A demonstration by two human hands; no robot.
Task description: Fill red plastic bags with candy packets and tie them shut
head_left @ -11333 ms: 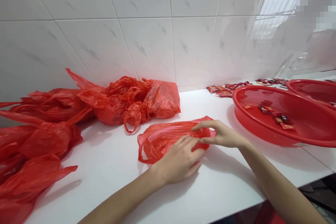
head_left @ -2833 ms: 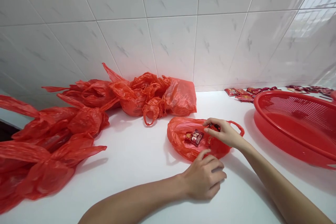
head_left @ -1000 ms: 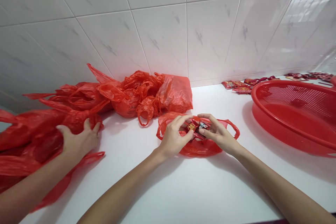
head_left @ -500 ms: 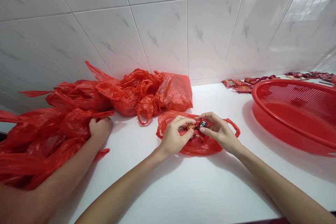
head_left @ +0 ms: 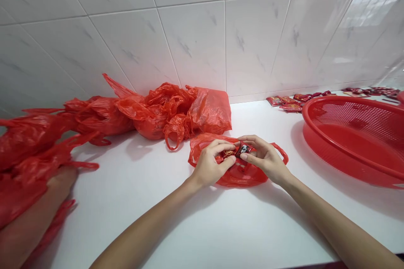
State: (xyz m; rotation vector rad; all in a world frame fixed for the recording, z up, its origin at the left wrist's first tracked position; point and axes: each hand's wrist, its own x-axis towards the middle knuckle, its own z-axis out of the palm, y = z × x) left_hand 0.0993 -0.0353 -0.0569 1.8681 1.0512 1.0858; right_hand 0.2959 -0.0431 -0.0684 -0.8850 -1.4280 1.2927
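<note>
A small red plastic bag lies on the white counter in front of me. My left hand and my right hand are both over its mouth, fingers pinched on a small bunch of wrapped candies in red and dark wrappers. The two hands nearly touch around the candies. One bag handle loops out to the right of my right hand.
A heap of filled red plastic bags runs along the tiled wall to the left. Another person's arm holds bags at the far left. A big red mesh basket sits at right, with loose candies behind it.
The other person's hand has pulled a bunch of bags back toward the left edge. My two hands have stayed pinched on the candies over the small bag.
</note>
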